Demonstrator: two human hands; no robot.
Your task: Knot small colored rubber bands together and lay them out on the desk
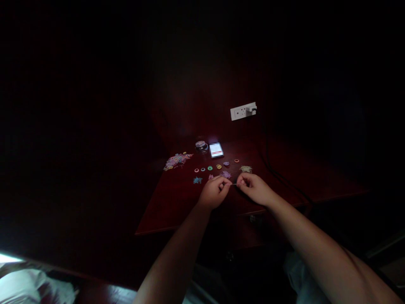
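My left hand [216,192] and my right hand [255,188] meet over the front of a dark red table [171,211]. Each pinches one end of a thin pale band [234,184], held taut between the fingertips; its exact kind is too small to make out. Just beyond my right hand lies a pile of pale yellowish pieces [246,169]. A purple pile [225,174] and a partly hidden pink pile [211,177] are behind my left hand, with a teal pile [198,180] to its left.
Several coloured rings, among them a green ring [210,168] and a yellow ring [219,167], form a row. A mixed heap [177,160] lies at left. Behind stand a lidded jar [201,146] and a lit phone [217,150]. A wall socket [243,111] holds a plug; a dark cable [284,179] crosses the right.
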